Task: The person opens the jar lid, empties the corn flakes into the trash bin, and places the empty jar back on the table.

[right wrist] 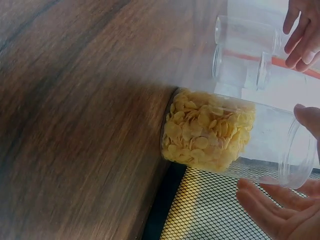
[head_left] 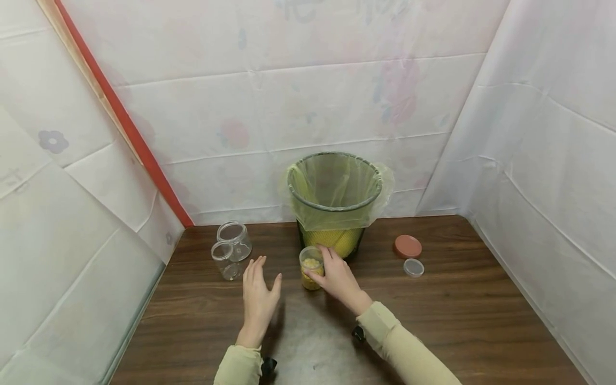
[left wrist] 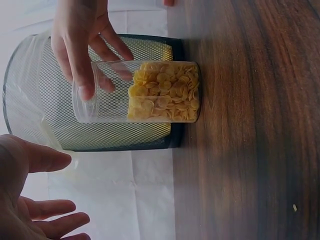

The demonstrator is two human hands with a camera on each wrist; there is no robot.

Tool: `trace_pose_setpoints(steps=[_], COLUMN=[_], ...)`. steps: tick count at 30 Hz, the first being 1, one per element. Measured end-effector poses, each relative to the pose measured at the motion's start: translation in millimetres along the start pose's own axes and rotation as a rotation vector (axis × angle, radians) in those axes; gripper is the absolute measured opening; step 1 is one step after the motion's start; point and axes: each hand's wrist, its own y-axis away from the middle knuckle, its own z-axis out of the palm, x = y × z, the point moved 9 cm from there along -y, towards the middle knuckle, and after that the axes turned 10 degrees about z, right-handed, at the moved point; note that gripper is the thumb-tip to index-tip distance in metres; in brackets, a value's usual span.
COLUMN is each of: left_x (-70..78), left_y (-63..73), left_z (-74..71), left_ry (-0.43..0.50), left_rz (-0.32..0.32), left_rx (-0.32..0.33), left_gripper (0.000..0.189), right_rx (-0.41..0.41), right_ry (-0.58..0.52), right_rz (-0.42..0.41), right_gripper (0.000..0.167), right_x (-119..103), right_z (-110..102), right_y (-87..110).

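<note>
A clear plastic jar (head_left: 312, 270), roughly half full of yellow cereal flakes (left wrist: 164, 92), stands upright and lidless on the table. My right hand (head_left: 339, 279) holds it near the rim, the thumb on the near side and the fingers behind. In the right wrist view the thumb (right wrist: 309, 120) meets the jar's upper part. My left hand (head_left: 260, 297) is raised to the left of the jar, apart from it, fingers spread and holding nothing. Beyond that hand are two lidless clear jars, a narrow one (head_left: 226, 262) and a wider one (head_left: 242, 247).
Behind the jar stands a black mesh bin (head_left: 302, 235) with a pale yellow bag (head_left: 337, 216) over its rim. A reddish lid (head_left: 408, 246) and a small clear lid (head_left: 414, 267) lie at the right on the wooden table (head_left: 457, 321). A crumb (left wrist: 295, 207) lies on the tabletop.
</note>
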Motion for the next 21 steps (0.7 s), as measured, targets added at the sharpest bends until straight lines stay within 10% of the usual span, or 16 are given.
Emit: trace_pose_setpoints(steps=[21], left_x=[7.9], left_y=[3.6], left_z=[5.9], left_ry=[0.015], left_rz=[0.022], left_rx=[-0.019], left_gripper=[0.053], right_rx=[-0.081], right_ry=[-0.157], right_rz=[0.041], right_gripper=[0.069], right_x=[8.8], right_z=[-6.4], right_y=[4.3])
